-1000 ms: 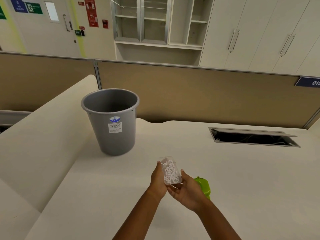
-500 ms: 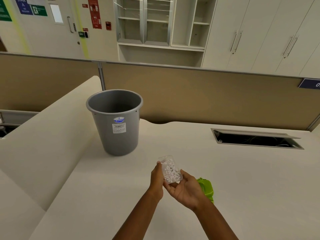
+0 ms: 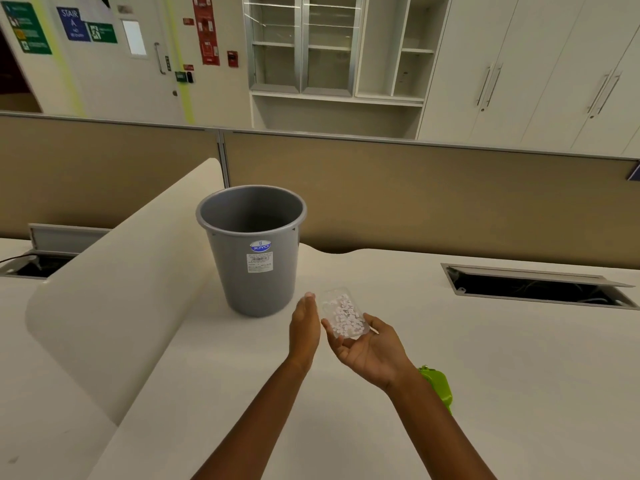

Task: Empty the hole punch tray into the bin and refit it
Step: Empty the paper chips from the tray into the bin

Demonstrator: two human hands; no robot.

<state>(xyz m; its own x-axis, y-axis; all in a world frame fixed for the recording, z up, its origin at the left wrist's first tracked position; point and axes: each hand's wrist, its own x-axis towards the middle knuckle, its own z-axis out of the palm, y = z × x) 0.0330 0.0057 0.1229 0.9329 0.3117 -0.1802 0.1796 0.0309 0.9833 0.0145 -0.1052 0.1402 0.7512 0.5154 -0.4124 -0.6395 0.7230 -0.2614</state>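
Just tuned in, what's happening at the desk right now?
A person holds the clear tray, full of white paper dots, on the right hand. The left hand is open beside it, not gripping. The grey bin stands just beyond; nothing is tipped in yet. The green hole punch lies on the desk behind the right arm.

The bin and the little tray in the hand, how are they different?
The bin is grey and solid; the tray is clear. The bin stands upright on the desk; the tray lies tilted in the right hand, with the left hand open beside it. The bin looks far bigger. The tray holds white paper dots; the bin's bottom is hidden. Both are open-topped.
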